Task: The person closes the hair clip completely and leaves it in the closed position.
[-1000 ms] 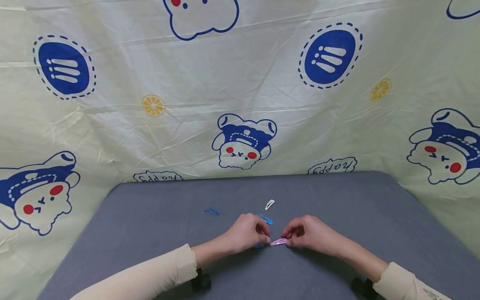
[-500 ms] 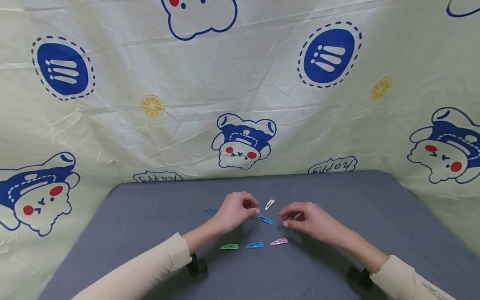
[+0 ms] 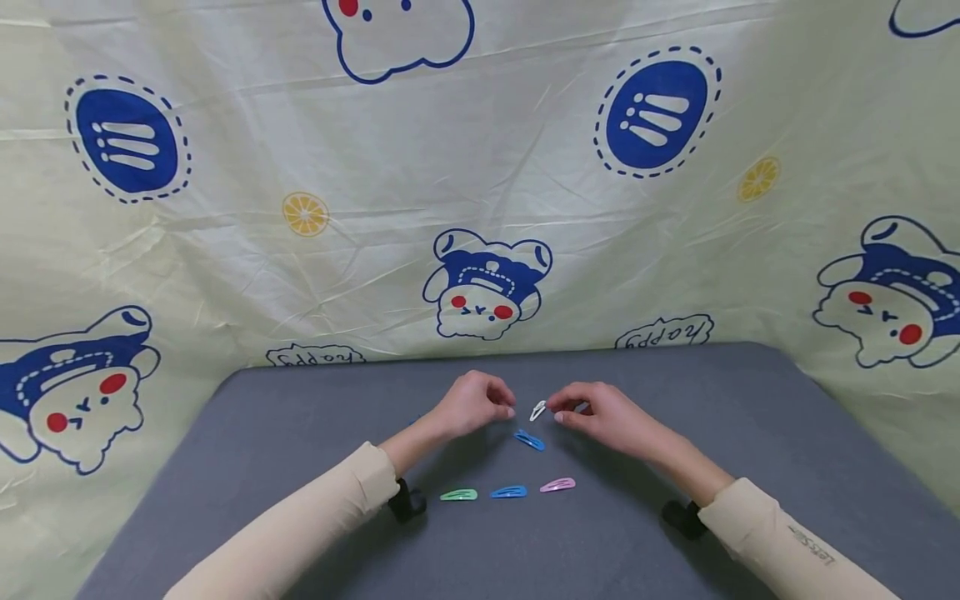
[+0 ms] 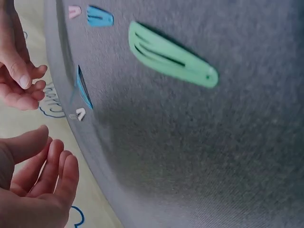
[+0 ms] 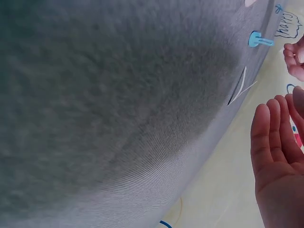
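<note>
My left hand (image 3: 474, 406) hovers left of a white snap hair clip (image 3: 537, 410), fingers loosely bent and holding nothing. From the other side my right hand (image 3: 603, 417) reaches close to this clip; in the right wrist view its fingers are relaxed and apart from the white clip (image 5: 239, 89), which lies snapped open on the cloth. Just nearer than the white one is a blue hair clip (image 3: 529, 440), also with its prong lifted. A green clip (image 3: 459, 495), another blue clip (image 3: 508, 492) and a pink clip (image 3: 557, 484) lie in a row nearer me.
A grey cloth-covered table (image 3: 315, 433) lies under everything, with a printed curtain (image 3: 390, 167) behind its far edge. One more blue clip (image 5: 279, 8) shows small in the right wrist view; my left hand and wrist hide it in the head view.
Both hands have left the pink clip and moved away from me toward the white clip. The row of green, blue and pink clips has come into full view.
</note>
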A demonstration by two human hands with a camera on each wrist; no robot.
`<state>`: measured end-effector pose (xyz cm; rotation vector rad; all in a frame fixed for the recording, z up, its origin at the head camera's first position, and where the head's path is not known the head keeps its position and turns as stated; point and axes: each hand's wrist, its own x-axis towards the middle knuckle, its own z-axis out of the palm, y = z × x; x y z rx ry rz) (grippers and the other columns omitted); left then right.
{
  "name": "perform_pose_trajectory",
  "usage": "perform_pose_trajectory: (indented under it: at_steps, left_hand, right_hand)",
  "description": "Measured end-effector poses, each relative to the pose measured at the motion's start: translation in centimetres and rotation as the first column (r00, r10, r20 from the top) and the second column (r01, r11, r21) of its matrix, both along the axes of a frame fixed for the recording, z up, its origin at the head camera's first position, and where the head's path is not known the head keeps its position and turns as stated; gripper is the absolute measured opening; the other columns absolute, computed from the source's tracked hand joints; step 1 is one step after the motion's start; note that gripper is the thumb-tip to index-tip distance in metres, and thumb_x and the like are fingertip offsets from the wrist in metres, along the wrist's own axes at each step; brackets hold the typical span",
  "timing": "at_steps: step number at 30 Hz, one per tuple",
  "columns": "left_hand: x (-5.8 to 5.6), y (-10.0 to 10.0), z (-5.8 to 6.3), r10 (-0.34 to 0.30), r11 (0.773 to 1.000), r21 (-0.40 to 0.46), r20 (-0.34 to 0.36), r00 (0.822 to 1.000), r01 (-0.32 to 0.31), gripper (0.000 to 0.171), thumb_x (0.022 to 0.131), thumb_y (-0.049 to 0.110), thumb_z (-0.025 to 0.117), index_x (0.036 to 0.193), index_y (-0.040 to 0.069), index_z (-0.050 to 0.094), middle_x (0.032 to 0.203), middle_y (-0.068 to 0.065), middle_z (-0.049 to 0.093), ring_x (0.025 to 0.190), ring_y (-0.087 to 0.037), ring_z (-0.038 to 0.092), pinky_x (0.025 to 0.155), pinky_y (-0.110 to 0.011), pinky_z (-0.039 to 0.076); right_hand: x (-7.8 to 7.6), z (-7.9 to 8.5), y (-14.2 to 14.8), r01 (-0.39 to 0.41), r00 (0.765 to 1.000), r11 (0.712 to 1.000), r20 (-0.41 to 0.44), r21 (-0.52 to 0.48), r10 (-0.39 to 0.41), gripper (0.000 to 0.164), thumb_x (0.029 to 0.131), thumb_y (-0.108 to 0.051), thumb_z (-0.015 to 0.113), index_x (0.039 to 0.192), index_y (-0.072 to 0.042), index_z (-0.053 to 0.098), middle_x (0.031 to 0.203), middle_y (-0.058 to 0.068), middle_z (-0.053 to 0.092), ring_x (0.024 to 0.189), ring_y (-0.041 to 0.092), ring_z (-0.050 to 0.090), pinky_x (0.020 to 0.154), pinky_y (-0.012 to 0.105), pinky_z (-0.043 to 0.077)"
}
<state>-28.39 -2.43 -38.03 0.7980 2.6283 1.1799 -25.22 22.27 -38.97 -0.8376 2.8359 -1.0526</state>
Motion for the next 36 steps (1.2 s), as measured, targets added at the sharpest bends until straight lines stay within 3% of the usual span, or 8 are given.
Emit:
perform_pose_trajectory:
  at_steps: [7, 17, 27, 31, 36]
  left_hand:
    - [-1.2, 0.3, -0.9, 0.016, 0.999, -0.041, 0.032, 0.999, -0.014, 0.011, 0.088, 0.009, 0.074, 0.099, 0.004, 0.075, 0.086, 0.002, 0.067, 0.077, -0.014, 0.057, 0.07, -0.026, 0.048]
    - [-2.2, 1.0, -1.8, 0.028, 1.0, -0.016, 0.134, 0.991, -0.027, 0.01, 0.089, 0.01, 0.074, 0.098, 0.006, 0.076, 0.085, 0.002, 0.066, 0.077, -0.016, 0.057, 0.071, -0.028, 0.048]
    - [-3.1, 1.4, -1.9, 0.04, 0.999, 0.002, 0.213, 0.976, -0.041, 0.01, 0.088, 0.007, 0.073, 0.097, 0.004, 0.075, 0.081, -0.001, 0.067, 0.073, -0.016, 0.057, 0.069, -0.026, 0.046]
    - [-3.5, 1.2, -2.0, 0.019, 1.0, 0.002, 0.234, 0.972, -0.02, 0.011, 0.088, 0.008, 0.074, 0.098, 0.005, 0.075, 0.083, -0.001, 0.067, 0.075, -0.016, 0.056, 0.071, -0.026, 0.047]
    - [-3.7, 0.9, -2.1, -0.018, 0.999, 0.034, 0.271, 0.962, 0.009, 0.015, 0.087, 0.007, 0.075, 0.1, 0.001, 0.074, 0.082, -0.002, 0.067, 0.074, -0.014, 0.056, 0.073, -0.028, 0.048]
  right_hand:
    - [-1.9, 0.1, -0.3, 0.019, 1.0, 0.999, -0.019, 0.045, -0.018, 0.019, 0.094, -0.008, 0.066, 0.112, -0.004, 0.071, 0.103, 0.004, 0.069, 0.092, 0.017, 0.06, 0.084, 0.043, 0.051]
    - [-4.2, -0.7, -0.9, -0.003, 1.0, 0.994, -0.009, 0.105, 0.004, 0.017, 0.093, -0.003, 0.065, 0.108, -0.004, 0.072, 0.104, 0.004, 0.069, 0.095, 0.022, 0.061, 0.088, 0.048, 0.049]
    - [-5.8, -1.8, -1.0, 0.016, 0.996, 0.995, 0.09, 0.103, -0.025, 0.018, 0.092, -0.002, 0.066, 0.106, -0.009, 0.075, 0.104, 0.002, 0.07, 0.098, 0.022, 0.06, 0.093, 0.048, 0.046]
    - [-6.0, -1.9, -0.9, 0.022, 0.991, 0.995, 0.128, 0.098, -0.035, 0.016, 0.091, -0.003, 0.068, 0.102, -0.01, 0.076, 0.1, 0.0, 0.069, 0.093, 0.019, 0.059, 0.089, 0.044, 0.047]
    - [-5.7, -1.7, -0.7, -0.003, 0.985, 0.997, 0.171, 0.081, -0.011, 0.01, 0.089, -0.003, 0.07, 0.095, -0.009, 0.075, 0.088, -0.001, 0.067, 0.079, 0.015, 0.055, 0.075, 0.034, 0.047]
